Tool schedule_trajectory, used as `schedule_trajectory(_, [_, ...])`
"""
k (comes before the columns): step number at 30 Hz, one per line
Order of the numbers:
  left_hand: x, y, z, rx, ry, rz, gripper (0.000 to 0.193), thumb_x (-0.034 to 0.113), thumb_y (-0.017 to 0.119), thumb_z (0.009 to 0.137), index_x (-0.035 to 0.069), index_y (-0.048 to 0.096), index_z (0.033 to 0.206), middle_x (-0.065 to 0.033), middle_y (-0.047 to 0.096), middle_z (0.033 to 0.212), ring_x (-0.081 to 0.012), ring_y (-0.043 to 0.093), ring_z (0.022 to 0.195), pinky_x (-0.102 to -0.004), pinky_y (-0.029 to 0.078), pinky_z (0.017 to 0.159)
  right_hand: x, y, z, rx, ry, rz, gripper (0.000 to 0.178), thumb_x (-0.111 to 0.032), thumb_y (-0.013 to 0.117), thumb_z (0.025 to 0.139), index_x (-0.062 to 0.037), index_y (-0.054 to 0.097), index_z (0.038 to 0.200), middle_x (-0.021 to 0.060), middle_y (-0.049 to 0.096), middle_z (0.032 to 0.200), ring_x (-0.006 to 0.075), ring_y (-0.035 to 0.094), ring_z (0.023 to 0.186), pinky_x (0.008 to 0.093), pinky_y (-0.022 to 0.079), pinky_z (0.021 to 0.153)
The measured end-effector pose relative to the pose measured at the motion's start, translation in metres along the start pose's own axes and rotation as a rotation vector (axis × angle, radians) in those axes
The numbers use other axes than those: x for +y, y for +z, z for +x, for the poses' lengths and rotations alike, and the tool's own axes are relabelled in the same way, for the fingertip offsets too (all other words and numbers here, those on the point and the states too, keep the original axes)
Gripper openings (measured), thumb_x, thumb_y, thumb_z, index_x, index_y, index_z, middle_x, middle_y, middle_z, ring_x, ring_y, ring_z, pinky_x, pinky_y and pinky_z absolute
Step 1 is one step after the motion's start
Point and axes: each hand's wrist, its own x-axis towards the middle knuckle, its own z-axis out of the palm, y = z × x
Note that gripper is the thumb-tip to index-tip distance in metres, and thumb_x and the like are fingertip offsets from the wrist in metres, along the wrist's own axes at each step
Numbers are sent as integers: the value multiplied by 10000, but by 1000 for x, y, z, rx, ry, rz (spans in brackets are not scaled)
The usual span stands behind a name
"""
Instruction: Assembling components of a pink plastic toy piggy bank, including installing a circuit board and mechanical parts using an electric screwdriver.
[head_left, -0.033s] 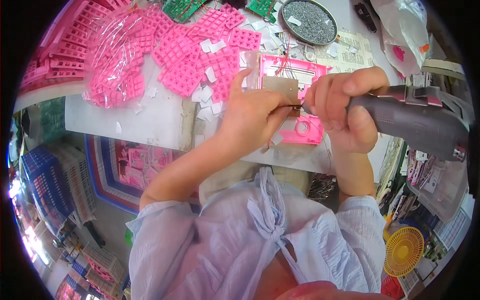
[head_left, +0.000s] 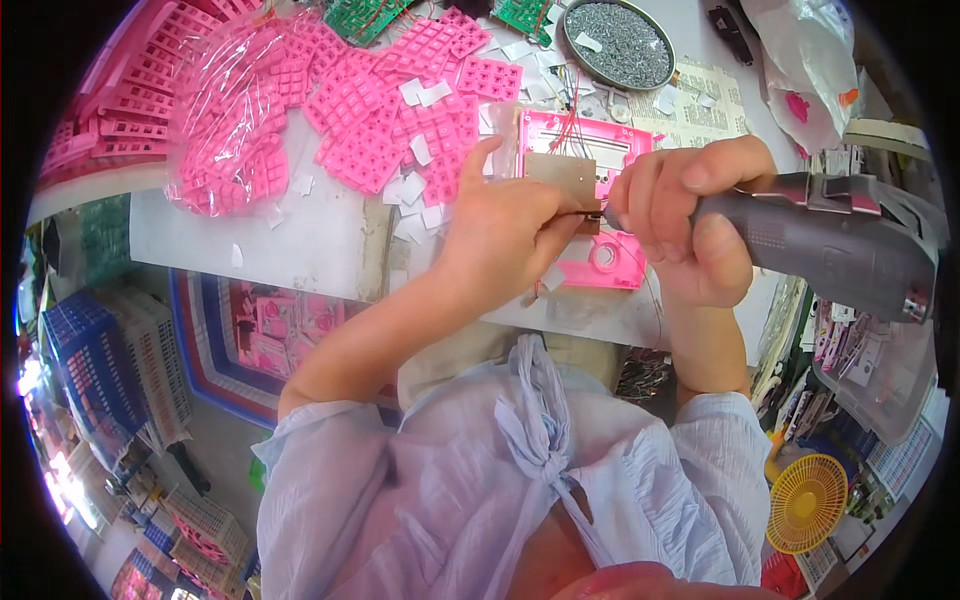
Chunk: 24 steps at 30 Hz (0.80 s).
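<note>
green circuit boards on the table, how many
2: one green board beyond the pink keypads, another green board left of the round dish. Both are cut off by the picture's top edge; more may be hidden.

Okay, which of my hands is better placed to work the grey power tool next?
Probably your right hand: it holds the grey power tool, tip over the pink casing. Your left hand seems occupied there, thumb and finger pinching what looks like a small dark part.

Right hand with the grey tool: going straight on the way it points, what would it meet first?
Probably the small dark part pinched by the left hand, just ahead of the right hand, though depth is unclear.
</note>
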Motion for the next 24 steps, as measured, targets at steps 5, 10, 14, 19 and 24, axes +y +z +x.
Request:
schedule_trajectory(5, [-10, -17, 47, -204, 186, -93, 67, 196, 705, 858, 141, 737, 878, -36, 687, 744, -235, 670, 720, -560, 330, 1065, -1, -10, -4, 31, 12, 22, 275, -120, 629, 932, 17, 481, 1120, 51, 504, 624, 119, 447, 493, 311, 426, 506])
schedule_trajectory(10, [-55, -5, 194, 24, 108, 255, 234, 246, 633, 825, 80, 777, 905, -177, 738, 877, -350, 709, 850, -532, 505, 845, 11, -6, -12, 63, 48, -32, 261, -93, 627, 919, 19, 487, 1109, 54, 522, 652, 111, 462, 511, 298, 418, 491])
schedule_trajectory(14, [-69, 51, 230, -276, -11, 753, 228, 233, 633, 843, 128, 802, 953, -125, 755, 1023, -300, 664, 1098, -531, 386, 1052, 16, -1, -21, 76, 138, -61, 274, -74, 653, 900, 16, 492, 1103, 58, 553, 700, 109, 508, 571, 289, 443, 525])
schedule_trajectory(19, [-72, 51, 226, -234, -5, 630, 225, 205, 615, 835, 126, 804, 928, -141, 752, 1009, -301, 669, 1087, -539, 328, 1103, 18, 7, -26, 65, 183, -138, 249, -153, 641, 927, -35, 479, 1076, 25, 493, 628, 117, 449, 533, 297, 396, 511])
schedule_trajectory(24, [-77, 54, 221, -121, 123, 648, 211, 193, 591, 819, 119, 788, 815, -131, 751, 884, -321, 696, 963, -562, 375, 1010, 25, 3, -32, -16, 176, -355, 209, -144, 633, 941, -65, 453, 1012, 26, 474, 588, 126, 425, 494, 308, 378, 486])
